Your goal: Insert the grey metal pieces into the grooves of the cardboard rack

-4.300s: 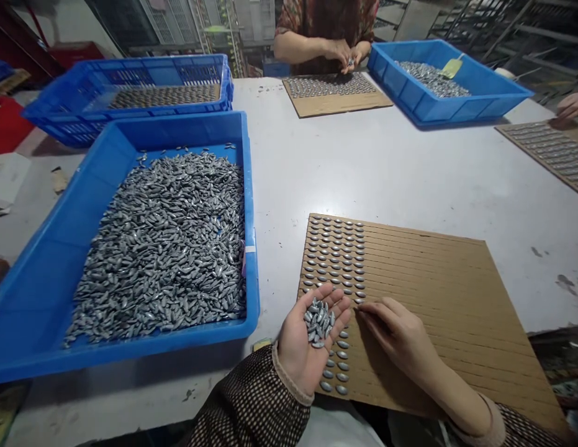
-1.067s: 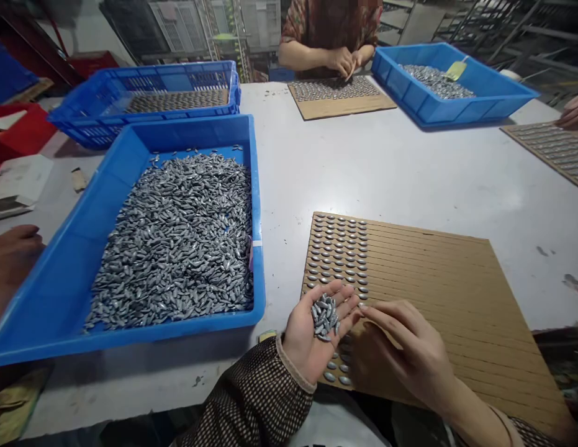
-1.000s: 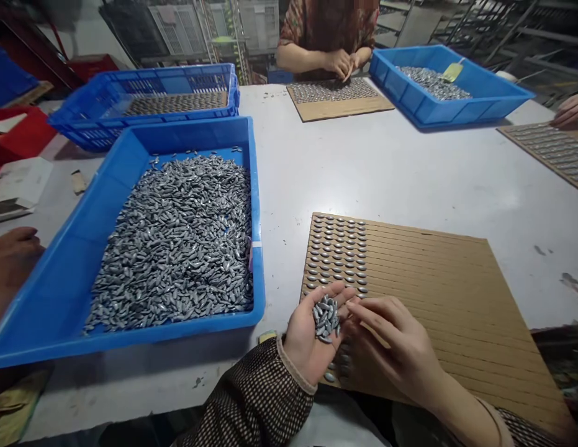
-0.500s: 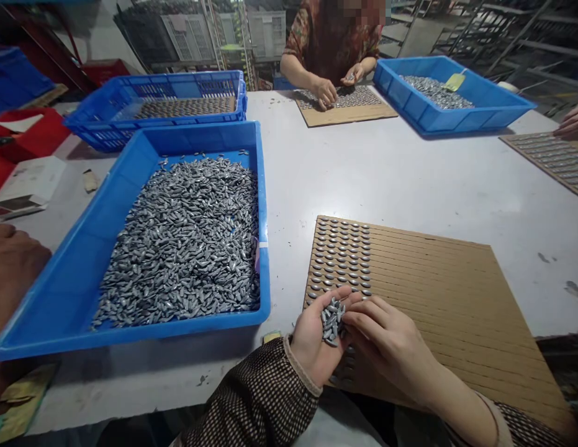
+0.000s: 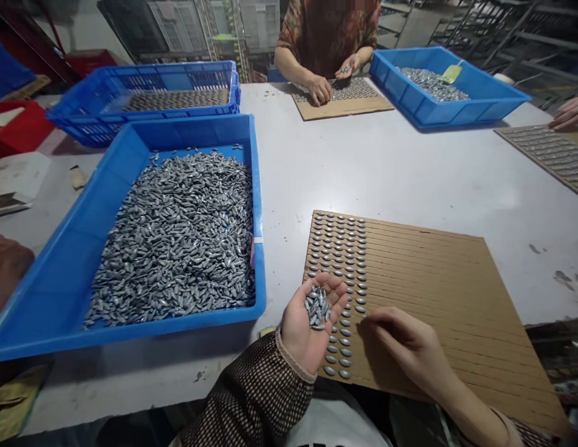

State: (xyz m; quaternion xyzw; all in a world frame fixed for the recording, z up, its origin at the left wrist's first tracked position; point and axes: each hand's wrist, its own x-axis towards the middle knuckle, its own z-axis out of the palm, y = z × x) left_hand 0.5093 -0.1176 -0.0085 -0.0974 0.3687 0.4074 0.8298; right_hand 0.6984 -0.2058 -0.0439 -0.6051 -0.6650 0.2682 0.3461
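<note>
My left hand (image 5: pixel 302 326) is palm up and cupped around a small heap of grey spindle-shaped pieces (image 5: pixel 318 308) with a metallic sheen. It hovers over the left edge of a ribbed cardboard sheet (image 5: pixel 433 292). Similar pieces (image 5: pixel 338 251) lie in neat columns along the sheet's left side. Lower on the cardboard, my right hand (image 5: pixel 410 347) pinches at the bottom of the rightmost column. Its fingertips mostly hide the one grey piece between them. To my left, a blue tray (image 5: pixel 259 211) holds a large loose pile of the same pieces (image 5: pixel 177 242).
Behind the tray stands a blue slotted crate (image 5: pixel 144 77) with a filled sheet inside. Across the white table (image 5: pixel 289 167), a person (image 5: pixel 333 56) works at another sheet (image 5: pixel 344 108) beside a second blue tray (image 5: pixel 449 93). Other people's hands show at the far left and right edges.
My right hand has moved away from my left palm, down onto the cardboard at right. My left palm now lies more uncovered, and the whole view has shifted slightly.
</note>
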